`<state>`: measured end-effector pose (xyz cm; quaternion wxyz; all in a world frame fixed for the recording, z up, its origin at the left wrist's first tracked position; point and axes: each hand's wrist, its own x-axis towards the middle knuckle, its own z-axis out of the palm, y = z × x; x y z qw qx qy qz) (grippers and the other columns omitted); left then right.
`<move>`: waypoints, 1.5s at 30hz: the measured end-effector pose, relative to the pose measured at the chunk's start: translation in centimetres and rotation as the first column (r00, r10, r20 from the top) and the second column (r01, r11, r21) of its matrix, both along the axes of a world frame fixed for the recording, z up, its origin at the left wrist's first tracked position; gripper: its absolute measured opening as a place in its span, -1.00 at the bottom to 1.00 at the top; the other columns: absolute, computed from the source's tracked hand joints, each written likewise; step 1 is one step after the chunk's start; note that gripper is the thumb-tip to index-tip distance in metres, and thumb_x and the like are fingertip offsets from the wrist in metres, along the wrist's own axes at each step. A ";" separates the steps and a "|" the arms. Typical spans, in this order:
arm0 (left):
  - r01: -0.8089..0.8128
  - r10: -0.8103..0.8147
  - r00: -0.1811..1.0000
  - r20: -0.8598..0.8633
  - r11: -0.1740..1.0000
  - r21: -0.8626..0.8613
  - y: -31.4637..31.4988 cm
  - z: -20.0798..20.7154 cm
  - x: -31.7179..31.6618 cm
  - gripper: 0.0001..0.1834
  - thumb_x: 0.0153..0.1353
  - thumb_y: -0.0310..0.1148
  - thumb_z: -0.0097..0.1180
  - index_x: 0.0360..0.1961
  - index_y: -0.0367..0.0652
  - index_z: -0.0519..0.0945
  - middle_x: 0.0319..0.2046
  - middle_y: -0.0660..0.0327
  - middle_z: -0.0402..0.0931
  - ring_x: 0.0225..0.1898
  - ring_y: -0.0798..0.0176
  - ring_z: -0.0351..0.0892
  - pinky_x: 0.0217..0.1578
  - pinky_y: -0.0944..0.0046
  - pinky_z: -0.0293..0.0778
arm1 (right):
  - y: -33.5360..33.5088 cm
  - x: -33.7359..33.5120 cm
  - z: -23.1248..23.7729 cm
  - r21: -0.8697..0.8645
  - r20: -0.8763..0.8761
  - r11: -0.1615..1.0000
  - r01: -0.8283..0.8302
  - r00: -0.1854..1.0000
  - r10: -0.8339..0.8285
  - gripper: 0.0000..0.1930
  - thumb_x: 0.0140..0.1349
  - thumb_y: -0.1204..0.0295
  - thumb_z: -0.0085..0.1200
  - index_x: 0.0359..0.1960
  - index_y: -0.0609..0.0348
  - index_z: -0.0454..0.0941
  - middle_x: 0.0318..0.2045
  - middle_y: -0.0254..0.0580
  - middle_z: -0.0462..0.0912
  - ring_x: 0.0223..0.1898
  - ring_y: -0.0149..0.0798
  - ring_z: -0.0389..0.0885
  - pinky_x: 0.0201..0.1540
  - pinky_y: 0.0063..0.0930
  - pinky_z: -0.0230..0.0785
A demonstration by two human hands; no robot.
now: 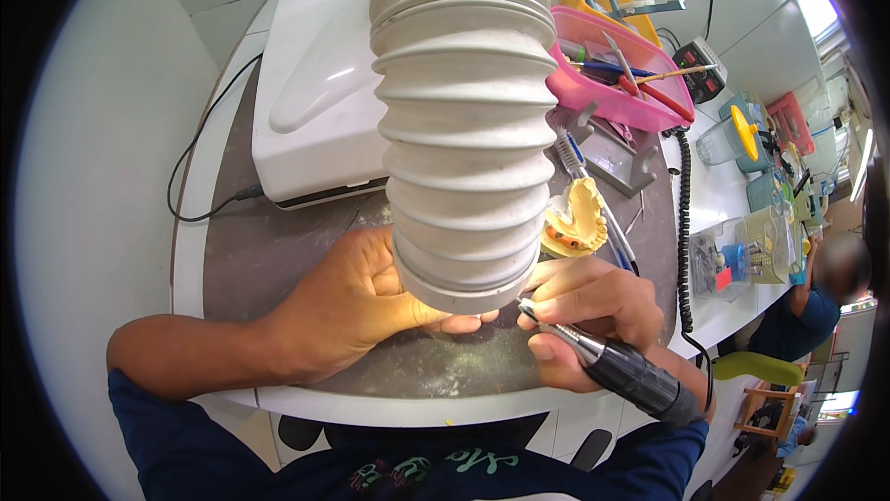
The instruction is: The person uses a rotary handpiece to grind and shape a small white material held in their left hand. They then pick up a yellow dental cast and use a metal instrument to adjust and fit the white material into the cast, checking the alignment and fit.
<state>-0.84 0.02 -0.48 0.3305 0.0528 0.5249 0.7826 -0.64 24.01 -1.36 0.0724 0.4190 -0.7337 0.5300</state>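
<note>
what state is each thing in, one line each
Left hand: fingers partly hidden, grip unclear
Right hand: closed on handpiece
White hose: extended
Dental model: lying beside right hand
Pink basket: open, holding tools
White machine: cord attached
Bench: dusty

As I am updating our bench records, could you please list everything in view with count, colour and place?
Ridged hose: 1, off-white, upper centre
Casing: 1, white, left of hose
Dental model: 1, cream, right of hose
Brush: 1, blue and white, beyond model
Stand: 1, grey, near tray
Tray: 1, pink, upper right, holding tools
Control box: 1, dark, right of tray
Coiled cord: 1, black, right
Chair: 1, green, lower right
Far-right clutter: several, mixed colours, too small to count
Handpiece: 1, black and silver, in right hand
Left hand: 1, bare, at hose mouth, grasp hidden
Right hand: 1, bare, around handpiece
</note>
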 end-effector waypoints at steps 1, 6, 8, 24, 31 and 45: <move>0.000 0.000 1.000 0.003 1.000 0.004 0.1 0.0 0.0 -0.64 0.19 -0.59 0.22 0.02 -0.35 0.48 -0.13 0.13 0.61 -0.06 0.31 0.60 0.04 0.33 0.55 | 0.1 -0.1 0.0 -0.013 -0.011 1.000 -0.002 1.000 0.002 -0.75 0.11 0.59 0.21 -0.19 0.32 0.45 -0.41 -0.01 0.60 -0.35 -0.20 0.66 -0.16 -0.30 0.54; 0.006 -0.005 0.995 0.104 1.000 -0.009 -0.1 0.9 0.0 -0.65 0.25 -0.55 0.16 0.05 -0.39 0.42 -0.07 0.05 0.57 -0.03 0.29 0.60 0.04 0.32 0.57 | 0.7 0.6 0.5 -0.097 0.234 0.993 0.069 0.971 -0.045 -0.77 0.19 0.53 0.14 -0.16 0.27 0.39 -0.35 -0.02 0.57 -0.32 -0.23 0.65 -0.21 -0.34 0.54; 0.020 -0.016 0.993 0.118 0.999 -0.030 -0.3 0.9 0.1 -0.67 0.27 -0.53 0.15 0.04 -0.39 0.43 -0.06 0.04 0.56 -0.06 0.30 0.60 0.01 0.32 0.59 | 0.7 1.3 1.7 -0.159 0.390 0.975 0.154 0.917 -0.081 -0.77 0.24 0.43 0.14 -0.18 0.25 0.38 -0.37 -0.05 0.55 -0.35 -0.26 0.65 -0.28 -0.42 0.54; 0.058 -0.062 0.995 0.080 0.997 0.050 -0.5 0.2 0.8 -0.69 0.29 -0.43 0.16 0.00 -0.34 0.47 -0.14 0.13 0.51 -0.13 0.34 0.57 -0.05 0.38 0.57 | 9.3 2.2 2.6 0.225 0.724 0.728 0.647 0.389 -0.570 -0.77 0.23 0.41 0.09 -0.15 0.30 0.51 -0.61 -0.53 0.31 -0.66 -0.65 0.19 -0.64 -0.71 -0.05; 0.082 -0.084 0.995 0.043 0.995 0.048 -0.6 0.7 0.9 -0.58 0.23 -0.50 0.20 0.09 -0.33 0.39 0.02 0.09 0.40 -0.03 0.27 0.54 0.04 0.28 0.56 | 11.3 0.8 2.2 0.549 0.284 0.566 0.615 0.500 -0.819 -0.49 0.19 0.46 0.16 0.18 0.36 0.38 -0.54 -0.49 0.51 -0.57 -0.65 0.36 -0.55 -0.70 0.10; 0.100 -0.100 0.994 0.033 0.995 0.009 -0.9 0.4 1.2 -0.59 0.18 -0.54 0.22 0.07 -0.30 0.45 -0.06 0.14 0.49 -0.04 0.32 0.53 0.05 0.22 0.52 | 10.0 0.3 1.5 0.688 -0.256 0.201 0.697 0.493 -0.832 -0.42 0.14 0.21 0.26 0.13 0.30 0.46 -0.73 -0.25 0.45 -0.69 -0.35 0.42 -0.55 -0.41 0.24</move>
